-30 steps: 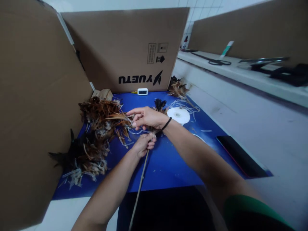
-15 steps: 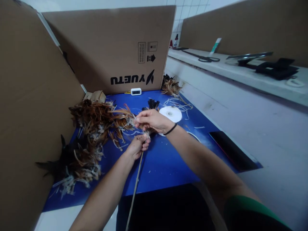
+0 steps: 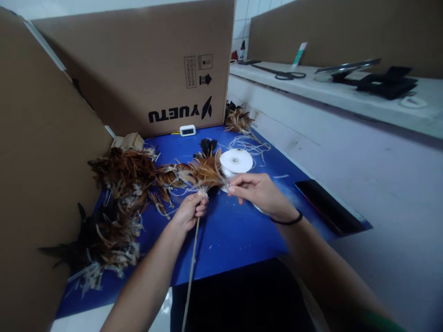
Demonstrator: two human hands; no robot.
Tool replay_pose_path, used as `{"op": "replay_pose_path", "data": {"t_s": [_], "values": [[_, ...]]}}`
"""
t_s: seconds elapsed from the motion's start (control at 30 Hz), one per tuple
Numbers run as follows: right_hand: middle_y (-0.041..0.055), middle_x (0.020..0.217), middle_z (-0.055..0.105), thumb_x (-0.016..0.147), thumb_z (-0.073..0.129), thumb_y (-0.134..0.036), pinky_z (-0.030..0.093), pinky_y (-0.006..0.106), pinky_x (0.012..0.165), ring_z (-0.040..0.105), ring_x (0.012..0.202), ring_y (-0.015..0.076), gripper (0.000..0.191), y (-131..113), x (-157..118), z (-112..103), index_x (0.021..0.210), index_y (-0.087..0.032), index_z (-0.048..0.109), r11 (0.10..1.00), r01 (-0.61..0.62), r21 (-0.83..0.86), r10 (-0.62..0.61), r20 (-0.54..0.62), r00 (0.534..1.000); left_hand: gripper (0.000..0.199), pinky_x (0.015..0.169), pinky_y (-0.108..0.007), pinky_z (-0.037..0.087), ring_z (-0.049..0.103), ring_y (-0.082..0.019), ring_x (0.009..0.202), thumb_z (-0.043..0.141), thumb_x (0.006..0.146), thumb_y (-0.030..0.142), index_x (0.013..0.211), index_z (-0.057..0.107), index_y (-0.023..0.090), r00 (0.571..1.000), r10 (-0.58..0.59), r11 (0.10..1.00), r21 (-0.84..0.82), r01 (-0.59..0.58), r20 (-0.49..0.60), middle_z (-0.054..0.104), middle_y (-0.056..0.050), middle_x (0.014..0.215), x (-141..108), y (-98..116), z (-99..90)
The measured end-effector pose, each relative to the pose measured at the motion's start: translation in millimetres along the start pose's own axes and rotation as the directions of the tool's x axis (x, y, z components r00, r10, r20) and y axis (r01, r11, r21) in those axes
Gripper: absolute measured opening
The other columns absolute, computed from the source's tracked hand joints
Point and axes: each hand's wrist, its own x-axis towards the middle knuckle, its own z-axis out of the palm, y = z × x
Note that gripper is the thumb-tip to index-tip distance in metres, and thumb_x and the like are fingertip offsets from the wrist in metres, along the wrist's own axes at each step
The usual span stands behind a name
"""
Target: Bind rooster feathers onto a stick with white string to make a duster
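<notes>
A thin stick (image 3: 192, 272) with brown and black feathers (image 3: 206, 168) bunched at its far end, like a feather duster, slants up from the near edge. My left hand (image 3: 189, 211) is closed around it just below the feathers, where pale quills show. To the right of the bunch, my right hand (image 3: 259, 191) pinches a brown feather (image 3: 221, 177) by its pale base, the tip pointing toward the bunch. A white ribbon spool (image 3: 236, 161) lies just beyond the right hand. At left sits a pile of loose brown feathers (image 3: 121, 170).
Cardboard panels (image 3: 138, 60) wall the blue table (image 3: 235, 244) at the left and back. A small digital display (image 3: 188, 131) stands at the back, and another feather bunch (image 3: 238, 119) in the far corner. A dark phone (image 3: 328, 207) lies right; scissors (image 3: 285, 74) rest on the ledge.
My right hand has moved right, from the loose feathers across to the right side of the bunch, carrying a feather. My left hand keeps its grip on the stick. The view has shifted slightly.
</notes>
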Motion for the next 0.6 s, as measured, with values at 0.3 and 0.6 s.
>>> {"op": "replay_pose_path", "data": {"t_s": [0.3, 0.6], "values": [[-0.0014, 0.061, 0.058, 0.075, 0.063, -0.031, 0.041, 0.021, 0.047, 0.050, 0.047, 0.0076, 0.017, 48, -14, 31, 0.071, -0.015, 0.065, 0.996, -0.091, -0.005, 0.091, 0.070, 0.993, 0.011, 0.033, -0.011, 0.013, 0.025, 0.001, 0.036, 0.058, 0.066, 0.009, 0.065, 0.047, 0.012, 0.999, -0.001, 0.999, 0.054, 0.003, -0.050, 0.041, 0.005, 0.052, 0, -3, 6.0], [0.0008, 0.067, 0.064, 0.077, 0.057, -0.021, 0.041, 0.022, 0.058, 0.056, 0.060, 0.0108, 0.013, 58, -11, 14, 0.070, -0.016, 0.067, 0.895, 0.079, -0.438, 0.020, 0.216, 0.976, 0.017, 0.033, -0.012, 0.014, 0.027, 0.001, 0.036, 0.063, 0.069, 0.017, 0.065, 0.047, 0.012, 0.992, 0.044, 0.995, 0.093, -0.033, -0.118, 0.046, 0.004, 0.053, 3, -5, 1.5]]}}
